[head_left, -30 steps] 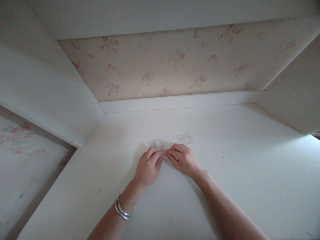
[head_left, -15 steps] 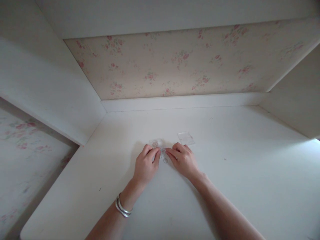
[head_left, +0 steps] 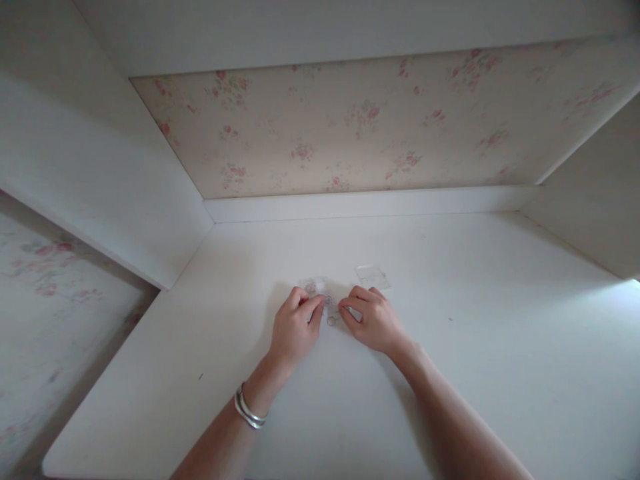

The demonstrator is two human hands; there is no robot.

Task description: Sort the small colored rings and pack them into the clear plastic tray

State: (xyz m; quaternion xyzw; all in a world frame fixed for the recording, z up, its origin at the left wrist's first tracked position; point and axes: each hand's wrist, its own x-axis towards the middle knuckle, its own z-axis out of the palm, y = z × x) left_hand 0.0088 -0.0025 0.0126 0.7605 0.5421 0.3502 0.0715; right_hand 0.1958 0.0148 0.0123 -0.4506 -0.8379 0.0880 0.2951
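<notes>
My left hand [head_left: 299, 321] is closed in a pinch on a small clear piece [head_left: 328, 301] with a round shape in it; its exact kind is too small to tell. My right hand [head_left: 375, 317] sits just right of it, thumb and forefinger pressed together. Whatever may be between those right fingertips is too small to see. On the desk just below the fingertips lies a thin small ring [head_left: 331, 321]. Behind my left fingers is a clear plastic piece [head_left: 311, 285] with a round shape in it, partly covered by the hand.
A clear, flat, square plastic piece [head_left: 372, 276] lies beyond my right hand. The white desk [head_left: 490, 373] has dark specks, one at the left [head_left: 201, 377]. White panels and a floral-papered wall [head_left: 350, 133] close off the back. A silver bracelet [head_left: 249, 408] is on my left wrist.
My right hand has moved slightly right, away from the left fingertips, opening a gap between the hands. My left hand stays almost in place, still pinching.
</notes>
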